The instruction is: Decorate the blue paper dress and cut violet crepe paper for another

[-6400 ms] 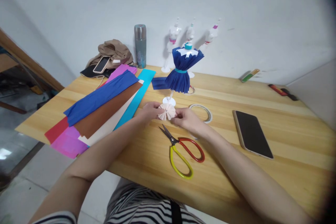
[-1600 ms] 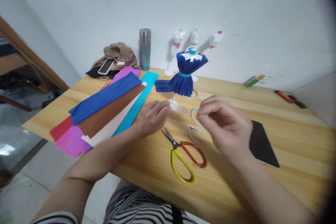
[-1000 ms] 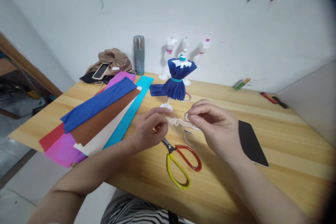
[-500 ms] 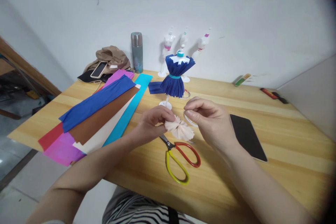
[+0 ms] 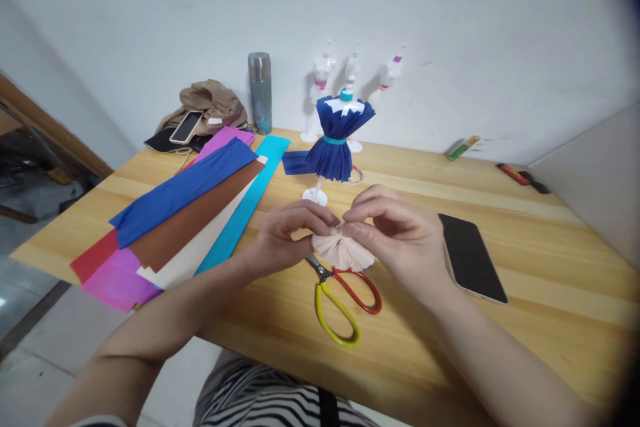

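Observation:
Both hands meet above the wooden table (image 5: 500,347), pinching a small pleated pale-pink paper fan (image 5: 344,252). My left hand (image 5: 287,235) grips its gathered top from the left with thumb and fingers closed. My right hand (image 5: 395,235) pinches the same gathered point from the right. The fan's pleats hang down and spread below the fingers. Red-and-yellow scissors (image 5: 345,297) lie on the table just under the fan. A small mannequin in a blue pleated paper dress (image 5: 337,143) stands behind the hands.
Long strips of coloured paper (image 5: 185,213) lie fanned out at the left. A black phone (image 5: 470,257) lies right of my right hand. At the back stand a steel flask (image 5: 260,93), white mannequin stands (image 5: 320,90), a beige cloth with another phone (image 5: 200,117), and small items (image 5: 463,147).
My right hand has come in from holding up a strip of tape to join the left at the fan's gathered top. The fan, earlier stretched sideways, now hangs spread below the fingers.

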`<state>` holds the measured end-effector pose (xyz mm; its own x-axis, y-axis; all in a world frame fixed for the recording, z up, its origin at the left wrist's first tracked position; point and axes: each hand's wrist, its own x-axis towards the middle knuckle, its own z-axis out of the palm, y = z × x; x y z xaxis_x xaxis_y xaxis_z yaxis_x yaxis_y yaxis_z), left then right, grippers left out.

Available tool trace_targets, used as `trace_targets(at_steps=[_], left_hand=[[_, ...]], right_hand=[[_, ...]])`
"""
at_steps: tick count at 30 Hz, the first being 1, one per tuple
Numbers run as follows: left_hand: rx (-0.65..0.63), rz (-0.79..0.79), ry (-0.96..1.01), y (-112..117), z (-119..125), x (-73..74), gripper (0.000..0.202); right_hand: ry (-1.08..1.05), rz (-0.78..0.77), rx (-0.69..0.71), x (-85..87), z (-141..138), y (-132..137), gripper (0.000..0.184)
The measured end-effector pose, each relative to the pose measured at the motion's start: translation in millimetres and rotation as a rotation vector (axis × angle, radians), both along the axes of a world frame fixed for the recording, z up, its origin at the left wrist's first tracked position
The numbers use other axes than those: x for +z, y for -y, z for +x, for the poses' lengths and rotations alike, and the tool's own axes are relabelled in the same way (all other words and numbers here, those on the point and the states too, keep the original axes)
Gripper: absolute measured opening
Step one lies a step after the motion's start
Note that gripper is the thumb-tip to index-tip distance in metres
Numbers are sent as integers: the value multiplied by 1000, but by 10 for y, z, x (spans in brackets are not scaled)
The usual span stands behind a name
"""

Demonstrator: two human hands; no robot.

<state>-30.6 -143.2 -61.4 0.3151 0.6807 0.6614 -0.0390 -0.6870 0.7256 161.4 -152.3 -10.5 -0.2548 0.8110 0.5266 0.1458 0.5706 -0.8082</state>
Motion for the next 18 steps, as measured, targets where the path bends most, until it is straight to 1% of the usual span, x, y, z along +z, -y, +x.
trace_targets(at_steps=[3,6,10,12,15,18], left_hand=[[-16,22,36,0,-3,7,15],[-9,34,63,-16,-1,4,12],[-17,114,134,-44,4,-3,8],[-14,123,147,-48,3,-1,8],[-20,120,168,-45,-2,-4,12],[-9,131,162,-52,-14,-19,22]], right_hand=[[22,47,3,-6,6,9,12],[45,56,0,-11,18,15,10],[51,74,17,-7,29,10,11],[45,93,35,-5,30,4,13],[45,104,51,-2,27,-4,14],[40,105,69,1,23,-6,14]])
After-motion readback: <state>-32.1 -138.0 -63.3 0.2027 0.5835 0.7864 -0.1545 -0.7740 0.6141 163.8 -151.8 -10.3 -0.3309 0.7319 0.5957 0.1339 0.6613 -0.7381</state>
